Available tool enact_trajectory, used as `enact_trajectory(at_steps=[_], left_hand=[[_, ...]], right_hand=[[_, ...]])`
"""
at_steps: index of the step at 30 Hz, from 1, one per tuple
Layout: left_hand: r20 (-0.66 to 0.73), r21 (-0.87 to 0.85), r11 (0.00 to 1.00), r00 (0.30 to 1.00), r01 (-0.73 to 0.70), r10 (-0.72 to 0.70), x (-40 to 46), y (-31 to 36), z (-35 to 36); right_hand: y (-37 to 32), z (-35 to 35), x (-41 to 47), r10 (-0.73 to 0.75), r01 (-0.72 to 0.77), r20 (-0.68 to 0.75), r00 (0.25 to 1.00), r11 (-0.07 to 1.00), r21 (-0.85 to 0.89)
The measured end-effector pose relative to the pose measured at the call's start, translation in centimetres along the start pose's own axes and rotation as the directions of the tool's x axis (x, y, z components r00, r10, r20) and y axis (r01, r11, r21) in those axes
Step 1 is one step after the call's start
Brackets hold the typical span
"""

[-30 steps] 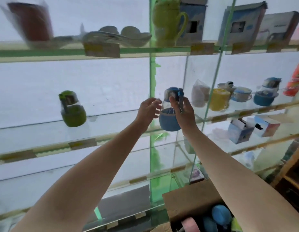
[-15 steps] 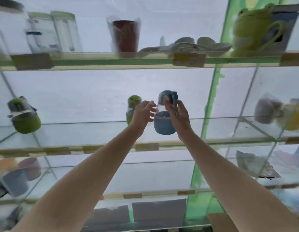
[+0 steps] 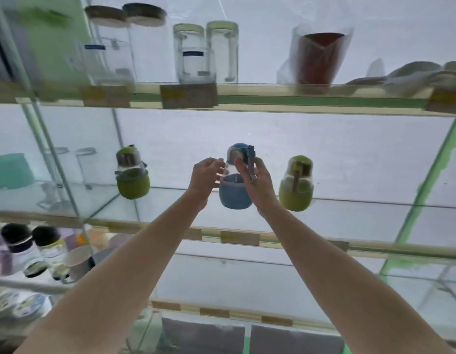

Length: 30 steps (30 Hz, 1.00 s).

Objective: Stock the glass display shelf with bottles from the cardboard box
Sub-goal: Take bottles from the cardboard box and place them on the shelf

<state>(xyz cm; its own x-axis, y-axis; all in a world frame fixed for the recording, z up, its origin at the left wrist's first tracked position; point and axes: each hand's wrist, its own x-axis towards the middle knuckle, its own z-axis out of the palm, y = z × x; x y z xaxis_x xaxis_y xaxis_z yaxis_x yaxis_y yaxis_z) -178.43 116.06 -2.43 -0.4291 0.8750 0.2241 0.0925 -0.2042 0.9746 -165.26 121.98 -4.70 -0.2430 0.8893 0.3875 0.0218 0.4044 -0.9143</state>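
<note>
Blue bottle (image 3: 234, 185): clear, glossy upper body; matt, cloth-like blue sleeve round the lower half; smooth plastic cap. Two green bottles (image 3: 131, 172) (image 3: 296, 183): same clear tops, matt green sleeves. Shelf (image 3: 349, 221): smooth transparent glass, with dull paper-like tags along the front edge. Jars (image 3: 206, 52) on the upper shelf: clear, shiny, glass-like walls.

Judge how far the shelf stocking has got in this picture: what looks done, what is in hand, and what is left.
Done: two green bottles, one at left and one at right, stand on the glass shelf. In hand: the right hand grips the blue bottle between them while the left hand steadies it; whether it rests on the glass is unclear. Left: letting go. The cardboard box is out of view, so remaining stock cannot be judged.
</note>
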Motion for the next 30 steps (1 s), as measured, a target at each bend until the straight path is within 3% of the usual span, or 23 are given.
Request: enact_trajectory(at_steps=[9, 16, 30], left_hand=[[-0.115, -0.008, 0.998, 0.992, 0.055, -0.056, 3.4, -1.5, -7.3], [-0.243, -0.033, 0.997, 0.967, 0.072, -0.078, 5.7, -1.6, -8.9], [-0.352, 0.071, 0.982, 0.925, 0.176, -0.141, 3.9, -3.4, -9.5]], right_hand=[[0.5, 8.5, 2.6, 0.074, -0.074, 0.100, 0.992, 0.997, -0.010], [-0.1, 12.1, 4.1, 0.070, -0.068, 0.042, 0.997, 0.996, -0.049], [1.0, 10.7, 2.5, 0.237, -0.213, 0.137, 0.962, 0.963, -0.167]])
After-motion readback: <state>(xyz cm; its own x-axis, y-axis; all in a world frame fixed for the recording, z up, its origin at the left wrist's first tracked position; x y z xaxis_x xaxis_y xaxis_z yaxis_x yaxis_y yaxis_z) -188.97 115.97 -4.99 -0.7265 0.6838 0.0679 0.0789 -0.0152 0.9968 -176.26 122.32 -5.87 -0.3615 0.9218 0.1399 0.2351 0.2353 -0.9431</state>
